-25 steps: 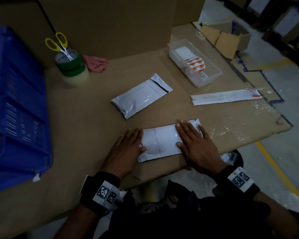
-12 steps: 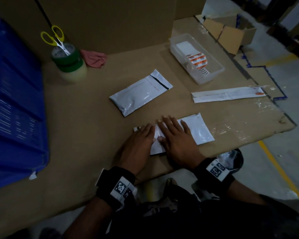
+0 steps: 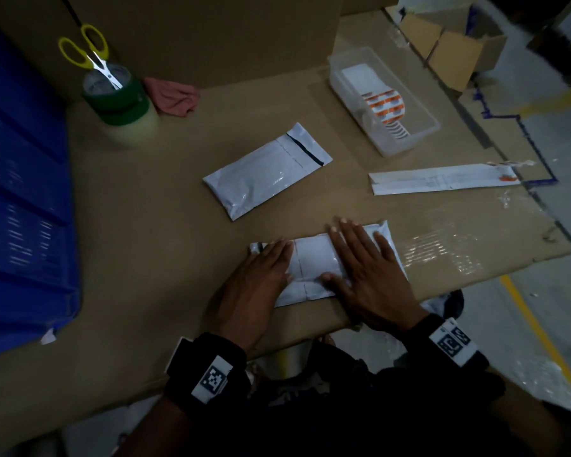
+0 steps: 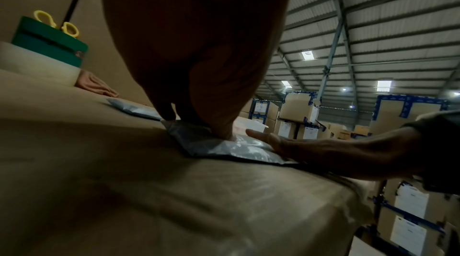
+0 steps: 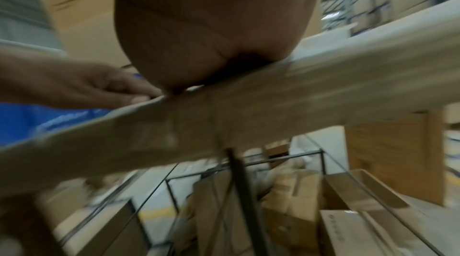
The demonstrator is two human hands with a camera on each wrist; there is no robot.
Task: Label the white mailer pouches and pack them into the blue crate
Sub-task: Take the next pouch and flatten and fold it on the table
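Under both flat palms, left hand (image 3: 257, 285) and right hand (image 3: 368, 275) gripping nothing, the white mailer pouch (image 3: 314, 263) probably wants firm outward smoothing so a label sits flat.

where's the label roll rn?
In the head view, the label roll lies inside the clear plastic tray at the table's far right, beyond the white paper strip and right of the untouched pouch.

Head view steeply down on cardboard table (image 3: 152, 258); both wrist views low, near its edge.
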